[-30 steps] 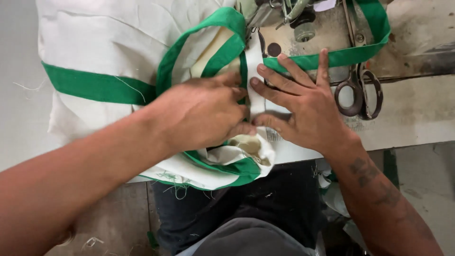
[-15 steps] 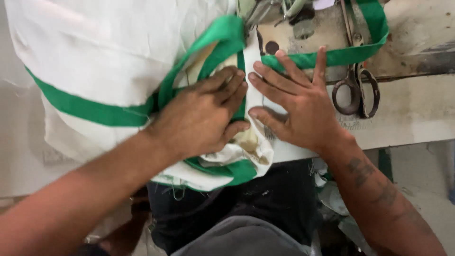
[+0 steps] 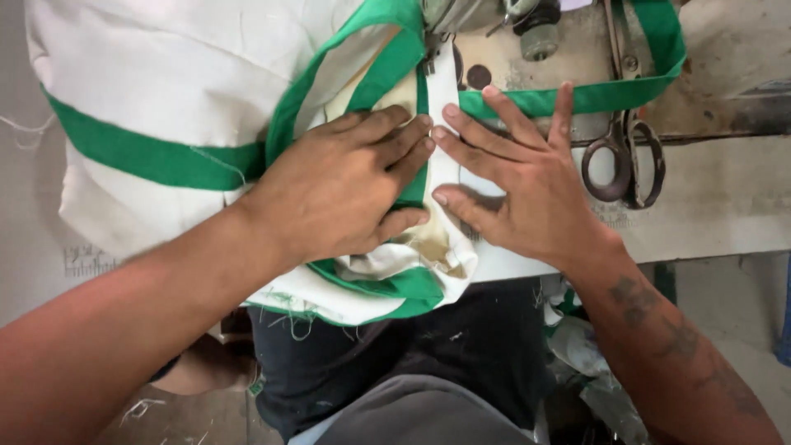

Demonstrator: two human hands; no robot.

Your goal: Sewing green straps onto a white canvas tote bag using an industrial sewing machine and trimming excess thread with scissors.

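My left hand (image 3: 346,185) lies flat, fingers together, on a white cloth bag (image 3: 181,74) with green binding tape (image 3: 156,156), pressing its folded edge down. My right hand (image 3: 527,177) is spread flat on the white cloth beside it, fingertips touching the green tape (image 3: 577,97) that runs off to the right. Both hands sit just in front of the sewing machine's foot (image 3: 432,49), where the green edge passes under it.
Dark-handled scissors (image 3: 622,156) lie on the worn table (image 3: 725,214) right of my right hand. Sewing machine parts (image 3: 535,33) stand at the top. Cloth scraps (image 3: 585,346) lie on the floor by my knees.
The cloth bag has shifted to the left and toward the machine. Both hands have stayed pressed on it and slid forward a little with the green edge.
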